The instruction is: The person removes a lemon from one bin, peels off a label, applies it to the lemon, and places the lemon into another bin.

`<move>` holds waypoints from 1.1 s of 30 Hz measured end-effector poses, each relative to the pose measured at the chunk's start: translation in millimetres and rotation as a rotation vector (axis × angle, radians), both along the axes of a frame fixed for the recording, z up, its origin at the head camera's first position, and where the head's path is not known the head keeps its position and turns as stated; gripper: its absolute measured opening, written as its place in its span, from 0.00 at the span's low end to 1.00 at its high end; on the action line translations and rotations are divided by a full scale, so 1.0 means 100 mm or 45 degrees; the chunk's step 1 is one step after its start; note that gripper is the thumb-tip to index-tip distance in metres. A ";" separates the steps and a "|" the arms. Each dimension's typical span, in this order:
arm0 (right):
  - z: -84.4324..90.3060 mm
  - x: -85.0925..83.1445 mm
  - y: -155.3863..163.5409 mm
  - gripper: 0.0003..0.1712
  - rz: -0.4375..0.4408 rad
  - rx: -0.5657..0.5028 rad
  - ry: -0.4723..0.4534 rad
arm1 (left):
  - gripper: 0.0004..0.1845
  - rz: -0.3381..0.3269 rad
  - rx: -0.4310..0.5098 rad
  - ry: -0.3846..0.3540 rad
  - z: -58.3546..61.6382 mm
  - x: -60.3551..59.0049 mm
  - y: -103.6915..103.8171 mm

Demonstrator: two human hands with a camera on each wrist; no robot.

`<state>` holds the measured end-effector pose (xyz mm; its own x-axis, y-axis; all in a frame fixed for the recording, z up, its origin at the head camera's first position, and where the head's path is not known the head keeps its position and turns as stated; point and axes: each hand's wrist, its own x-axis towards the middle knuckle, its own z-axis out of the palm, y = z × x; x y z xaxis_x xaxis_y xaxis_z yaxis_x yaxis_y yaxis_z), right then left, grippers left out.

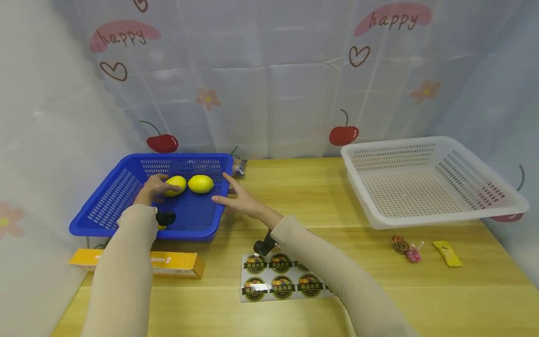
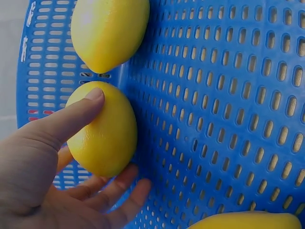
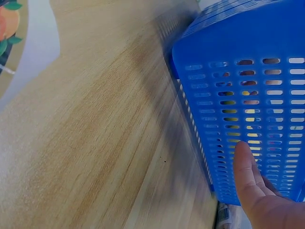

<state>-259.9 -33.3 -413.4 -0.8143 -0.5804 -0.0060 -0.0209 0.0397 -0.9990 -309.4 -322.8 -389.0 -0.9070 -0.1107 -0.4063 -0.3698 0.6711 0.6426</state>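
Note:
My left hand (image 1: 156,186) reaches into the blue basket (image 1: 198,213) and grips a lemon (image 2: 102,136). Its thumb lies across the top while the other fingers curl below. Beside it sits a second lemon (image 1: 200,184). Part of another yellow fruit (image 2: 250,221) shows at the lower edge of the left wrist view; in the head view the left wrist mostly hides it. At the basket's right side is my right hand (image 1: 241,199), thumb and index finger spread apart and straight against the rim and outer wall. Some of its fingers are hidden.
A white basket (image 1: 421,221) stands at the right. Before the blue basket lies an orange box (image 1: 177,264). Fruit stickers (image 1: 282,286) lie partly under the right forearm. A brown ball (image 1: 399,244), pink lollipop (image 1: 413,254), yellow packet (image 1: 447,253) and clear wrapped item (image 1: 239,167) are about.

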 end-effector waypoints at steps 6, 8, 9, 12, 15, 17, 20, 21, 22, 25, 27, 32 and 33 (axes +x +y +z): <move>0.01 0.02 -0.03 0.47 0.008 0.019 -0.002 | 0.40 -0.042 0.007 -0.028 -0.01 0.02 -0.01; 0.01 0.02 -0.03 0.47 0.007 0.016 0.000 | 0.38 -0.036 0.013 -0.025 0.00 0.02 0.00; 0.01 0.02 -0.04 0.47 0.007 0.013 0.001 | 0.37 -0.034 0.013 -0.030 0.00 0.02 0.00; 0.00 0.01 -0.05 0.46 0.010 0.005 0.007 | 0.38 -0.031 0.016 -0.036 0.03 0.02 0.01; 0.00 0.00 -0.05 0.46 0.014 0.004 0.009 | 0.39 -0.023 0.066 -0.012 0.07 0.02 0.02; 0.01 0.00 -0.05 0.46 0.013 0.007 0.011 | 0.40 -0.021 0.109 0.031 0.11 0.03 0.05; 0.01 -0.01 -0.03 0.45 0.010 0.015 0.017 | 0.42 -0.050 0.166 0.124 0.18 0.03 0.11; 0.02 0.00 -0.02 0.44 0.009 0.025 0.020 | 0.42 -0.071 0.173 0.160 0.20 0.03 0.13; 0.02 0.00 0.00 0.44 0.012 0.025 0.024 | 0.43 -0.084 0.190 0.191 0.22 0.03 0.16; 0.04 0.02 0.09 0.41 0.010 0.032 0.041 | 0.43 -0.140 0.234 0.285 0.31 0.07 0.25; 0.06 0.04 0.20 0.39 0.001 0.045 0.052 | 0.42 -0.162 0.278 0.343 0.38 0.13 0.33; 0.11 0.15 0.58 0.35 0.001 0.151 0.131 | 0.38 -0.235 0.379 0.453 0.57 0.34 0.65; 0.11 0.18 0.67 0.34 0.013 0.176 0.159 | 0.37 -0.259 0.386 0.472 0.61 0.39 0.72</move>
